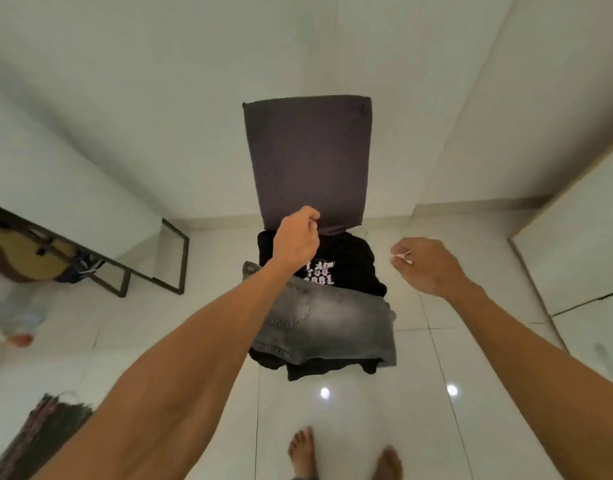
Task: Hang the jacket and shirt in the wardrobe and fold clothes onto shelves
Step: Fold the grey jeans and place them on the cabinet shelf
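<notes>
A dark grey cloth (308, 161) hangs flat over the back of a chair in the middle of the view. On the seat below lies a black T-shirt with white print (346, 265), and faded grey jeans (336, 327) are folded over it at the front. More black fabric (319, 370) sticks out under the jeans. My left hand (296, 239) is at the lower left corner of the grey cloth, fingers curled on its edge. To the right of the chair, my right hand (426, 265) hovers over the floor and pinches a small white thing (402, 257).
A black-framed table (175, 258) stands at the left with a guitar (24, 254) under it. A plastic bottle (16, 317) lies on the floor at far left, a dark striped bundle (52, 424) at lower left. White panels (582, 237) line the right. My bare feet (301, 448) stand on glossy tiles.
</notes>
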